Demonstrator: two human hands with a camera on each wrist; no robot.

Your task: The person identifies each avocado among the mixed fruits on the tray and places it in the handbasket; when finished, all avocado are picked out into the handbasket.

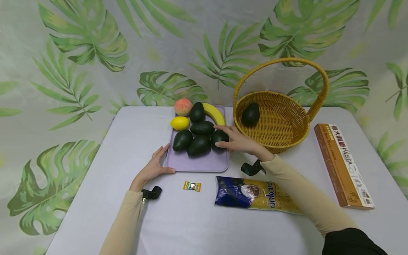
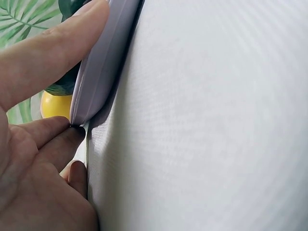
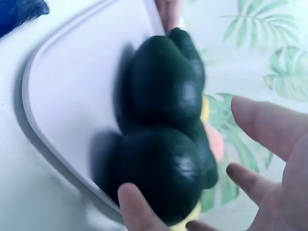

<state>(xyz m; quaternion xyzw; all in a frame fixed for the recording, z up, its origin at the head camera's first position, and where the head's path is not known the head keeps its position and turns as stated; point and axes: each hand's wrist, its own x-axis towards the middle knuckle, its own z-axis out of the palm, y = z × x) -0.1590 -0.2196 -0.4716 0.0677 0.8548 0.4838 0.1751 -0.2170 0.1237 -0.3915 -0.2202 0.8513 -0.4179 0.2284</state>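
Note:
A lilac tray [image 1: 197, 164] holds several dark green avocados [image 1: 199, 146], a banana [image 1: 214, 114], a lemon [image 1: 180, 123] and a peach [image 1: 183, 107]. At the tray's near left corner is my left hand [image 1: 153, 166], its thumb and fingertips touching the rim [image 2: 98, 72]. My right hand [image 1: 237, 141] reaches over the rightmost avocado [image 1: 219, 136]. In the right wrist view its fingers are spread around that avocado [image 3: 159, 168]; whether they touch it I cannot tell. Another avocado [image 1: 250, 114] lies inside the wicker basket [image 1: 280, 147].
Below the tray lies a small wrapped candy [image 1: 192, 186]. A blue and yellow pasta bag [image 1: 236, 193] rests partly under the right forearm. A brown and white pasta box [image 1: 344, 166] lies at the right. The basket's tall handle [image 1: 280, 61] arches upward.

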